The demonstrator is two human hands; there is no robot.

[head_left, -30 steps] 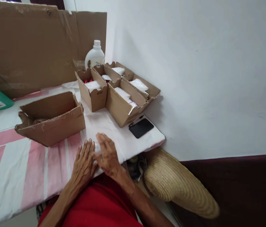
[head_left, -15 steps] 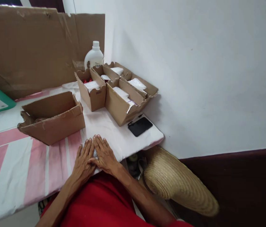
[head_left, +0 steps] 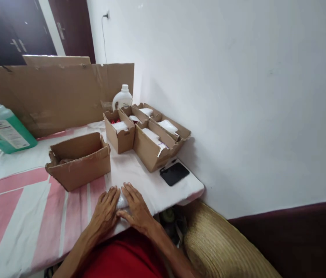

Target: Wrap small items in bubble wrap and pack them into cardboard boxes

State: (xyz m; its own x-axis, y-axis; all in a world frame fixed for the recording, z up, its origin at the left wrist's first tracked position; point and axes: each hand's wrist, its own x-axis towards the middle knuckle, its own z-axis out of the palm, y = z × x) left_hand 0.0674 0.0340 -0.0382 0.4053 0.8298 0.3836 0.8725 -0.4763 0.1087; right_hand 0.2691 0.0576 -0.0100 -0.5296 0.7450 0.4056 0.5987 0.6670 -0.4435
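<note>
Both hands lie flat, fingers spread, at the near edge of the surface (head_left: 29,216): left hand (head_left: 104,211) and right hand (head_left: 137,208) press a small white packet (head_left: 121,201) between them. Beyond stands an open cardboard box (head_left: 78,160), then a phone (head_left: 174,173).

On the table (head_left: 21,208), the open carton (head_left: 78,160) sits toward the middle. A cluster of small boxes (head_left: 148,133) fills the far right corner, a bottle (head_left: 122,98) behind it. A phone (head_left: 174,173) lies by the right edge, in front of the cluster. The jug (head_left: 3,129) stands far left.
</note>
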